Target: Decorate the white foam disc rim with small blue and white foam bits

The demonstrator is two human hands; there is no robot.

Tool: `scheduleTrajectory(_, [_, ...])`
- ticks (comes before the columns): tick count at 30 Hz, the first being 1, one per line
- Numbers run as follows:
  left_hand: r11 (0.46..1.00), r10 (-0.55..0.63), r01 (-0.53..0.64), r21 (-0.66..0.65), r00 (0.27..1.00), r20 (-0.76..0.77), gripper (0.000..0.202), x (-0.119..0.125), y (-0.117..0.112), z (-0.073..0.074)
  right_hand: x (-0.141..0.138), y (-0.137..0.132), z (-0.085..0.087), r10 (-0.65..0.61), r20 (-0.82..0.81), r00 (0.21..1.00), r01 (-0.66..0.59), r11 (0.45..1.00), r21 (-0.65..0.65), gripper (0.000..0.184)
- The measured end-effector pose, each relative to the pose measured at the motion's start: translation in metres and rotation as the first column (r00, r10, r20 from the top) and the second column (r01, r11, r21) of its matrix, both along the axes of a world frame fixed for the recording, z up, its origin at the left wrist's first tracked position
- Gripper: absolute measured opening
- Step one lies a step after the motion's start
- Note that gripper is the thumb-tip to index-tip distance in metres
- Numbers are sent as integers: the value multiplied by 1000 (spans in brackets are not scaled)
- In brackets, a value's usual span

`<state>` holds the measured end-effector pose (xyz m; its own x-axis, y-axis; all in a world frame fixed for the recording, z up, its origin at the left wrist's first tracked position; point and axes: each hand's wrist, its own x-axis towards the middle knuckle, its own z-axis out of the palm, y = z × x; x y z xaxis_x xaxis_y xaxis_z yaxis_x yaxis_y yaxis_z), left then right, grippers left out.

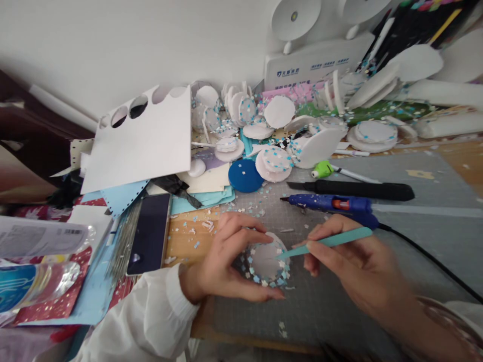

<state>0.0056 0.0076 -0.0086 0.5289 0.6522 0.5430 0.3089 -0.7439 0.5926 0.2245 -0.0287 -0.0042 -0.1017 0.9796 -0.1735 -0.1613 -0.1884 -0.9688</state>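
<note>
Around a white foam disc (266,261) edged with small blue and white flower pieces curls my left hand (234,259), thumb at its near rim and fingers at its far rim. The disc rests on a grey cutting mat (324,306). My right hand (347,256) grips teal tweezers (335,238) between thumb and fingers. Their tips reach the disc's right inner side; whether they hold a piece is too small to tell. Beyond my hands lie a blue glue gun (328,202) and a black utility knife (354,189) with its blade out.
Decorated foam discs (277,163) pile up along the back. A blue round lid (245,176) stands before them. On the left are a phone (149,234), a white board with round holes (147,141) and a plastic bottle (37,281). A black cord (430,259) crosses the mat's right side.
</note>
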Motion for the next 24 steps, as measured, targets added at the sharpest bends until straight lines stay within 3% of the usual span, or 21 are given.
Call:
scheduleTrajectory(10, [1000,6,-6,-20,1000,-14,62,-1,-1,-1,0,0,3,-52,2,999,52,996,75,11])
scheduleTrajectory(24, [1000,-9,8,-24,999,-49,59,1,0,2,-2,0,4,5,33,999,-9,993,121,6])
